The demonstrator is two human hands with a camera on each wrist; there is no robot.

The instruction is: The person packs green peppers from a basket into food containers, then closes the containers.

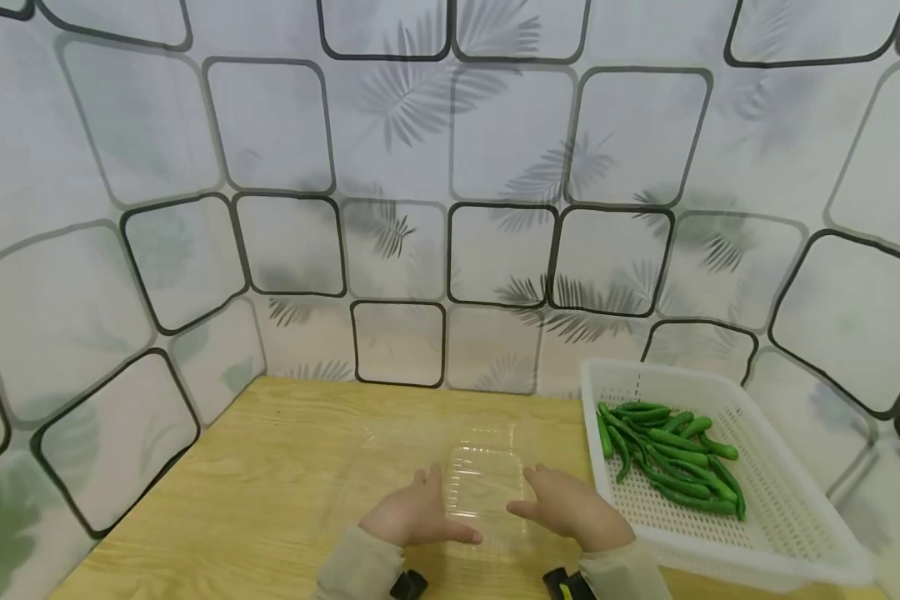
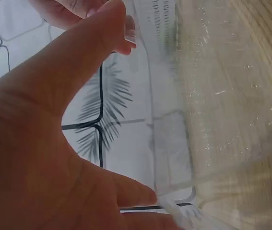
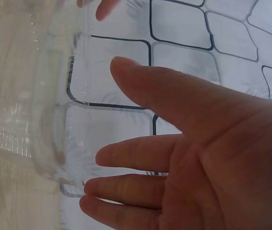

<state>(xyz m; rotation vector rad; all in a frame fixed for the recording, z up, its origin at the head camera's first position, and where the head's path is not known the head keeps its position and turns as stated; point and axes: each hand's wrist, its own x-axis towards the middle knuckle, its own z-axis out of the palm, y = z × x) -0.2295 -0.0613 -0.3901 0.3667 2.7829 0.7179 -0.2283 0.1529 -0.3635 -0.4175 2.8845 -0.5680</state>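
Observation:
A clear plastic container [image 1: 487, 479], hard to make out against the wood, lies on the table between the two hands. My left hand [image 1: 420, 512] is at its left side, thumb spread away from the other fingers. In the left wrist view, fingertips of the left hand [image 2: 35, 139] meet or nearly meet the container's clear edge [image 2: 167, 158]. On the opposite side is my right hand [image 1: 573, 508], its fingers fairly straight and spread. In the right wrist view, fingertips of the right hand [image 3: 222, 158] come close to the container wall [image 3: 47, 143]; contact is unclear.
A white perforated basket [image 1: 645, 504] stands on the right of the table, holding several green chili peppers [image 1: 675, 458]. The wood-look table [image 1: 270, 467] is backed by patterned wall covering [image 1: 397, 250] at the rear and sides.

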